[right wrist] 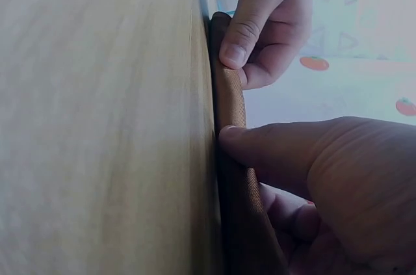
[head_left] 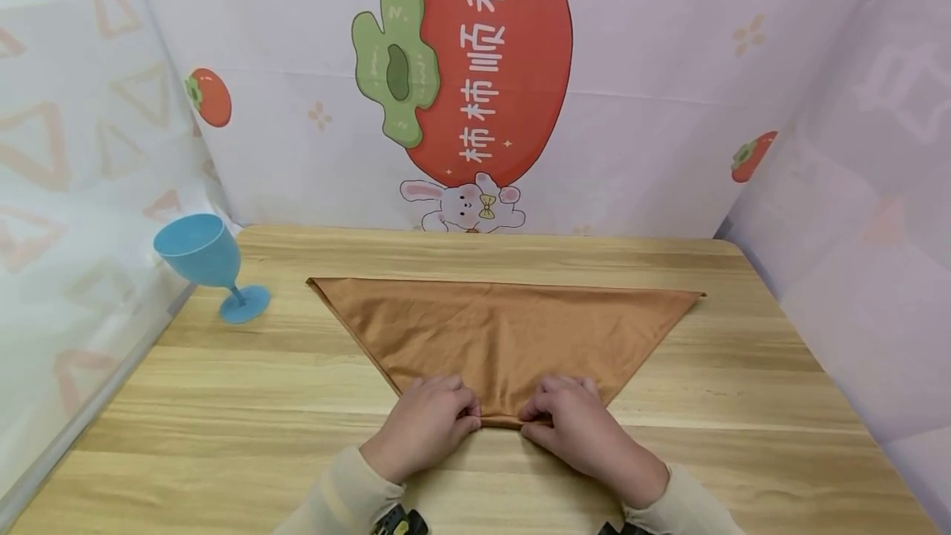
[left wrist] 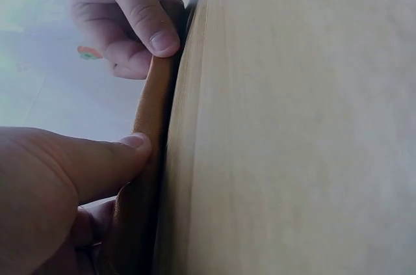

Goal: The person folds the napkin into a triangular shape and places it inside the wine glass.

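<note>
A brown satin cloth (head_left: pixel 505 337) lies on the wooden table, its long straight edge at the back and its sides narrowing toward me. Its near edge is a short folded or rolled strip. My left hand (head_left: pixel 429 423) pinches the left part of this strip between thumb and curled fingers. On the right part, my right hand (head_left: pixel 575 423) does the same, with a short stretch of strip showing between the hands. In the left wrist view, the left thumb (left wrist: pixel 117 161) presses on the cloth edge. The right thumb (right wrist: pixel 260 145) presses it likewise in the right wrist view.
A blue plastic goblet (head_left: pixel 201 254) stands at the table's left edge, beyond the cloth's left corner. Printed fabric (head_left: pixel 631 106) hangs behind the table and along both sides. Bare wood of the table (head_left: pixel 743 403) shows around the cloth.
</note>
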Demonstrator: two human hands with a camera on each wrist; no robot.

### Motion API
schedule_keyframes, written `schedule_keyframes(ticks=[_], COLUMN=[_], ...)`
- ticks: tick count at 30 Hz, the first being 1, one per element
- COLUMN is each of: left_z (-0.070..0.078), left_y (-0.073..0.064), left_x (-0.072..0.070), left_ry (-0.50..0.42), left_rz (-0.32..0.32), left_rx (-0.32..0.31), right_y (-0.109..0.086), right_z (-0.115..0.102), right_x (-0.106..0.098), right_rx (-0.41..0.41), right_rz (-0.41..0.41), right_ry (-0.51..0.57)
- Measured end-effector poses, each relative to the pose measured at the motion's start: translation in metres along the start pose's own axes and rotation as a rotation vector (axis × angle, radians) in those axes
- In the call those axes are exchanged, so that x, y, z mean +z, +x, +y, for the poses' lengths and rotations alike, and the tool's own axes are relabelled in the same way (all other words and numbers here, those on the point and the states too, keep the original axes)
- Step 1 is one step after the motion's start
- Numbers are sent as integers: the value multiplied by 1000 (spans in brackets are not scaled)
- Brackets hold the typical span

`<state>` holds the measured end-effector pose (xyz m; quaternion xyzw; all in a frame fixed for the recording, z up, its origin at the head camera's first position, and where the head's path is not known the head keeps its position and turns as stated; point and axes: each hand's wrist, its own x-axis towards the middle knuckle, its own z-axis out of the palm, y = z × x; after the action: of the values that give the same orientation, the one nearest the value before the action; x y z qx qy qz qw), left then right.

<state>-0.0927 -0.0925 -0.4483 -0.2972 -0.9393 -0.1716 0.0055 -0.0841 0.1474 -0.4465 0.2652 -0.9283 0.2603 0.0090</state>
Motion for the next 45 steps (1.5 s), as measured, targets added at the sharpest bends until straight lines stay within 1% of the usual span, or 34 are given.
schedule_keyframes(ticks=[5,12,17,21,28,31,35,38,42,45], left_z=[-1,0,0,-1,0,0,-1,0,0,1], left_y=[0,2,4,5,5,4,6,7,9,11], left_x=[-4,-7,-9,-10,-15,-18,-19,-19,-19,-18], left_ry=[2,4,-31,-58,-43,-18,32,45,17,8], left_rz=[6,-6,-14,-7,27,44,62,50,13,1], left_rx=[2,-3,-15,-21,-23,-11,52,81,69,66], right_y=[1,2,3,4,5,5,5,6,6,6], right_z=[-1,-1,-1,-2,-2,-2,-2,-1,-1,0], right_x=[-1,-3,-4,-6,-8,-9,-11,-12,-13,-13], right_rx=[-7,4,14,11,20,20,20,21,19,18], right_rz=[0,-17,-26,-32,-37,-38,-40,-43,-40,-38], right_ry=[-9,-5,-5,-8,3,5,5,8,16,18])
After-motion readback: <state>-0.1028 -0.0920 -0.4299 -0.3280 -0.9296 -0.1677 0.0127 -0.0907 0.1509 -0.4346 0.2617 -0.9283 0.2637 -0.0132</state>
